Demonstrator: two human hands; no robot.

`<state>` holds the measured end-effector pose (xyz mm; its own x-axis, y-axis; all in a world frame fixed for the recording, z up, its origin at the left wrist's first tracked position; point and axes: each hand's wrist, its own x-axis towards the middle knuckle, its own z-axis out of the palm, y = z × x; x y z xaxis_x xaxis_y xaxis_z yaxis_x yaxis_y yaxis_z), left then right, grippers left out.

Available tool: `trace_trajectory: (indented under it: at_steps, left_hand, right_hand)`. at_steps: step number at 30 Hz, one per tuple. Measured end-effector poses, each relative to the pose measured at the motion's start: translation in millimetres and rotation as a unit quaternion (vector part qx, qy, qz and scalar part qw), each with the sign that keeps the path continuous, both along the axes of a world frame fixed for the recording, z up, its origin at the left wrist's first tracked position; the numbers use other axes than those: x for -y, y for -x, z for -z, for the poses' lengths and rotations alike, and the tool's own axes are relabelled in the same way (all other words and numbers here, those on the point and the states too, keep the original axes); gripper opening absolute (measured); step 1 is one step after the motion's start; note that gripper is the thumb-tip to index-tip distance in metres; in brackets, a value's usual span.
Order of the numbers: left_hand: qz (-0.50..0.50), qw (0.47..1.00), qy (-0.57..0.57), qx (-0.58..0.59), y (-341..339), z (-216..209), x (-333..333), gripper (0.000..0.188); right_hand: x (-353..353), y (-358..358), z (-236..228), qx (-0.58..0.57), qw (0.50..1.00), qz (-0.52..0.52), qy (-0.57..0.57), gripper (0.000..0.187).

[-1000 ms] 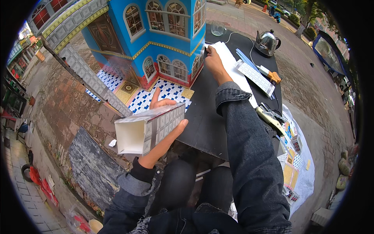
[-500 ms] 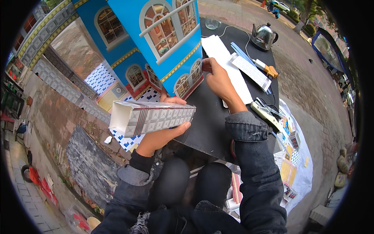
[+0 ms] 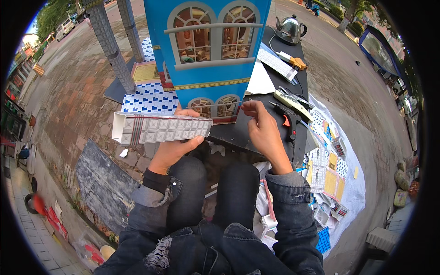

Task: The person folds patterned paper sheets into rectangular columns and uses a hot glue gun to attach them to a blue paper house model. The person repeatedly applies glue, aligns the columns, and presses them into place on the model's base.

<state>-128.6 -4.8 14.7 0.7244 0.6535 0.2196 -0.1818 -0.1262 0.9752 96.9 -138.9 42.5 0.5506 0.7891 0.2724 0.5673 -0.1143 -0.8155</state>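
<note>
My left hand holds a long, hollow card column printed with grey square panels. Its white open end points left, and my thumb lies along the near edge with the fingers behind. Just beyond stands a blue model house with white arched windows, on the table's near part. At the lower right corner of the house is my right hand, its fingers curled in and the tips by the wall edge. Whatever they may pinch is hidden.
On the black table lie a glue gun, white paper, a power strip and a steel kettle. Grey patterned pillars rise from the model's tiled base at left. Printed cut-outs cover a white sheet at right.
The house has turned so its windowed wall faces me more squarely, and its pillars show farther back. My view has shifted. The column stays in my left hand; my right remains by the house corner.
</note>
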Motion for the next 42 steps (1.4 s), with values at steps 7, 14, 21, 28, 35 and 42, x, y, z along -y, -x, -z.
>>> trace_trajectory:
  at_steps: [7, 14, 21, 28, 35, 42]
  left_hand:
    - [-0.069, 0.996, -0.043, 0.02, 23, 15, -9, 0.048]
    - [-0.105, 0.992, 0.064, 0.001, 48, 39, -16, 0.037]
    - [-0.105, 0.984, -0.053, -0.132, 44, 39, -52, 0.034]
    - [-0.004, 1.0, 0.014, -0.005, 9, 45, -70, 0.08]
    - [-0.021, 0.999, -0.045, 0.02, -23, 49, -87, 0.073]
    - [-0.033, 0.998, 0.0, -0.047, -42, 53, -95, 0.072]
  right_hand:
    - [71, -58, 17, 0.126, 0.913, 0.308, 0.236, 0.038]
    - [83, -74, 61, 0.169, 0.917, 0.341, 0.121, 0.039]
    - [74, 4, 36, -0.088, 0.969, 0.2, -0.112, 0.03]
    - [5, 36, 5, -0.228, 0.941, 0.148, -0.203, 0.035]
    - [-66, 21, 3, -0.289, 0.921, 0.097, -0.241, 0.036]
    - [-77, -9, -8, -0.29, 0.923, 0.107, -0.228, 0.036]
